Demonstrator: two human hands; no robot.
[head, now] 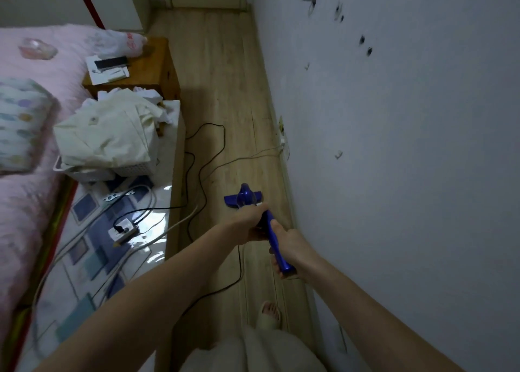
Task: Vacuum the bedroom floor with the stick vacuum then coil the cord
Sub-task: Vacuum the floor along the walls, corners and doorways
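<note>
A blue stick vacuum (275, 242) points down the strip of wooden floor (225, 76) along the right wall. Its blue floor head (243, 198) rests on the boards ahead of me. My left hand (249, 225) grips the upper body of the vacuum. Further back, my right hand (292, 245) grips the handle. The black cord (202, 157) snakes in loops over the floor to the left of the head and runs back under my arms.
A white wall (394, 146) with a low outlet (284, 143) bounds the right. On the left are a wooden nightstand (160, 70), a basket of pale laundry (112, 138), a patterned mat with a power strip (123, 231), and a pink bed (33, 104). My slippered foot (270, 315) stands below.
</note>
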